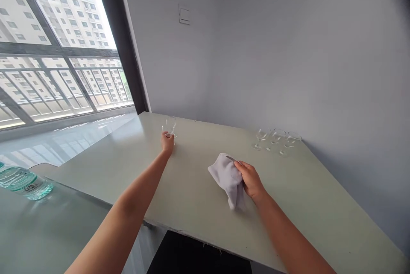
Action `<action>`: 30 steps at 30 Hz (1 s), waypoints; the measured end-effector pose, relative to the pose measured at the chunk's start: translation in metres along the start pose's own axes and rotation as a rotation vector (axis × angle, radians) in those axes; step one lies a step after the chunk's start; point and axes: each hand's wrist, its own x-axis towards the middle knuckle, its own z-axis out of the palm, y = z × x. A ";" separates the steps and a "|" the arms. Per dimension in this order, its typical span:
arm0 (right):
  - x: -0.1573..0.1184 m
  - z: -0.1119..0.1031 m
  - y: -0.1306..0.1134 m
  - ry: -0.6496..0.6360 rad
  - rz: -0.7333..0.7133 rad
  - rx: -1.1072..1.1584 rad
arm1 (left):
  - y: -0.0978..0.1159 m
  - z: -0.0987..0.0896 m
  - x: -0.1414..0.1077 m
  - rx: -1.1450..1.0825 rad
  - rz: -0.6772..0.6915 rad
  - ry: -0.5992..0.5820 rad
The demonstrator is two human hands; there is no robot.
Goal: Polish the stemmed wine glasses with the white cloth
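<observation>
- Left hand (167, 141) grips a drinking glass (164, 129), apparently the grasping step.
- Right hand (251, 179) pinches a pale cloth (226, 173).
- Lifting would call for clearing the glass behind (172, 123).

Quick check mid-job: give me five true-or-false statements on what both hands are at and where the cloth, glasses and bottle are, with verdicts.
1. The right hand holds a pale cloth. True.
2. The left hand is also on that cloth. False: it is at clear glassware farther left on the table.
3. Three stemmed glasses stand together to the right of the cloth. True.
4. The plastic water bottle is between the two hands. False: it is at the left edge of the view, left of the left arm.
5. A light switch is on the wall above the table. True.
</observation>
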 end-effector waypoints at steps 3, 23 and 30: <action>0.005 0.004 0.006 0.109 0.248 0.333 | 0.007 0.004 -0.017 -0.002 0.067 -0.076; -0.028 0.026 -0.042 -0.154 -0.108 -0.003 | 0.032 0.039 -0.164 0.465 0.813 -0.510; -0.022 0.032 -0.019 -0.374 -0.009 -0.321 | 0.035 0.024 -0.170 0.564 1.071 -0.566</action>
